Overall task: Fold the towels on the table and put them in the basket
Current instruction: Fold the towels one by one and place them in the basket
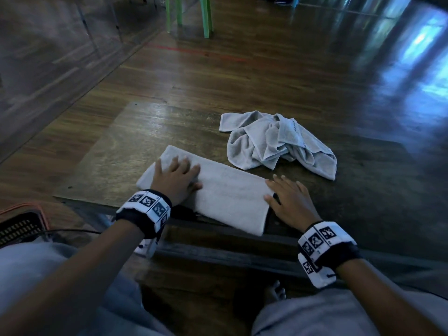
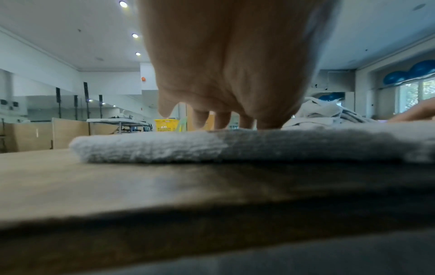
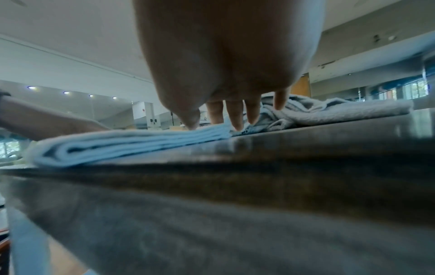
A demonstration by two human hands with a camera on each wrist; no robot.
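Observation:
A folded grey towel (image 1: 225, 192) lies as a long strip near the front edge of the wooden table (image 1: 126, 146). My left hand (image 1: 175, 177) presses flat on its left end with straight fingers. At the strip's right end my right hand (image 1: 288, 197) lies flat, fingers spread, thumb on the towel's corner. The left wrist view shows the towel's thick folded edge (image 2: 164, 147) under my left hand (image 2: 226, 119). The right wrist view shows its stacked layers (image 3: 122, 145) below my right hand (image 3: 235, 115). A crumpled grey towel (image 1: 278, 144) lies behind, to the right.
A dark basket with an orange rim (image 1: 21, 224) stands on the floor at the lower left, beside my knee. Green chair legs (image 1: 191, 13) stand far behind the table. A yellow basket (image 2: 166, 125) shows far off in the left wrist view.

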